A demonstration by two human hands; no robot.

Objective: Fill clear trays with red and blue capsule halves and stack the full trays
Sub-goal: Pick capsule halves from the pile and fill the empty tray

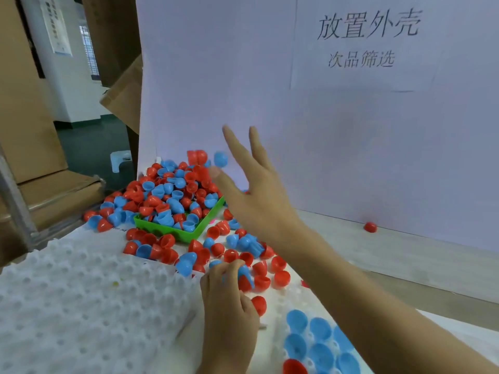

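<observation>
A heap of red and blue capsule halves [172,193] fills and spills over a green bin [189,233] at the back left. A clear dimpled tray [81,292] lies at the front left. Another tray [283,306] at the lower right holds several blue halves [321,344] and a red one [294,367]. My right hand [256,195] is raised above the heap with fingers spread and straight, holding nothing; a blue half [221,159] is in the air beside its fingertips. My left hand [229,300] pinches a blue half [246,273] near loose halves on the tray.
A white board with printed characters [364,39] stands upright behind the work area. One stray red half [370,227] lies at its foot on the pale table. Cardboard boxes [29,130] stand at the left.
</observation>
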